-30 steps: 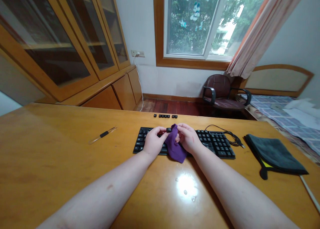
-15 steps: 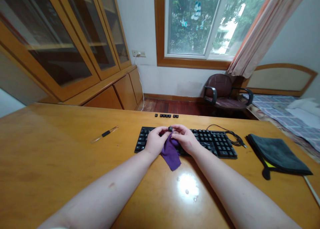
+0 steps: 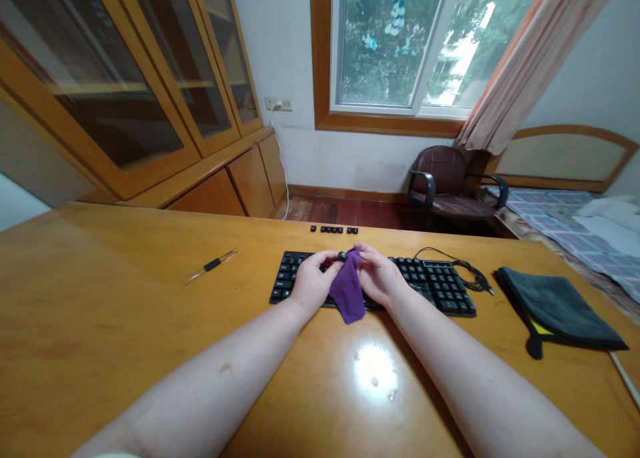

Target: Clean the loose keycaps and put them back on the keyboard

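Between the thumb and fingers of my left hand (image 3: 316,282) is a small black keycap (image 3: 342,256). My right hand (image 3: 378,275) pinches the top of a purple cloth (image 3: 349,294) right beside the keycap, and the cloth's loose end hangs down toward me. Both hands are above a black keyboard (image 3: 453,298), covering its middle. Beyond the keyboard, several loose black keycaps (image 3: 332,230) lie in a row near the desk's far edge.
A clear stick-like tool with a black grip (image 3: 213,265) lies on the desk (image 3: 125,325) at left. Right of the keyboard are its coiled cable (image 3: 470,276) and a folded dark grey cloth (image 3: 560,305). A chair (image 3: 445,181) stands beyond the desk.
My right hand has turned and drawn the purple cloth slightly up and to the right, uncovering its upper part. The left hand keeps the keycap in about the same place.
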Motion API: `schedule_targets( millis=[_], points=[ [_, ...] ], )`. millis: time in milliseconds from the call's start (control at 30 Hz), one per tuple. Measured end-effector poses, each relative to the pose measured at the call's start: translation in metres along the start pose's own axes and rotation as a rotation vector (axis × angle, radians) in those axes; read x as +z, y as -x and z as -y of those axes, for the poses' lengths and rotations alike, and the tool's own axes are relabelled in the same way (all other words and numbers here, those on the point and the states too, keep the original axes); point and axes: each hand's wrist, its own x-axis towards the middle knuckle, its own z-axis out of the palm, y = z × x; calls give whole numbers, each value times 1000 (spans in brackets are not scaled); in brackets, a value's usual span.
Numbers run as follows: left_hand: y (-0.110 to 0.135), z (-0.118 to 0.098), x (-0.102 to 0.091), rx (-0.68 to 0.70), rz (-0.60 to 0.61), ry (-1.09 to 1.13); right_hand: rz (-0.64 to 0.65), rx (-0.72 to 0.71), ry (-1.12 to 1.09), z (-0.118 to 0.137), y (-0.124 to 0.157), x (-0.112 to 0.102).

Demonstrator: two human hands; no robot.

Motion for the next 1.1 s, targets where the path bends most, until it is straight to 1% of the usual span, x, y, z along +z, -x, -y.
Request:
schedule_targets(
  millis=[233,433,633,800,867,933,1033,1100],
  points=[
    [0,-3,0,3,7,-4,-34,-36,146,-11,0,4],
    [0,-6,0,-30,1,63,-120,-103,199,-17,4,9],
    [1,-2,0,1,19,49,-164,-58,380,-18,3,6],
    [1,-2,-2,13,-18,11,-207,-140,479,-15,2,6],
    [2,-3,-2,27,-14,-5,-170,-166,503,-12,3,8],
    [2,-3,-3,41,-4,-18,-90,-162,514,-10,5,9],
    [3,-2,-3,28,16,-13,42,-76,507,-9,6,9],
    [3,-1,-2,-2,36,16,89,-26,496,-10,7,8]
  ],
)
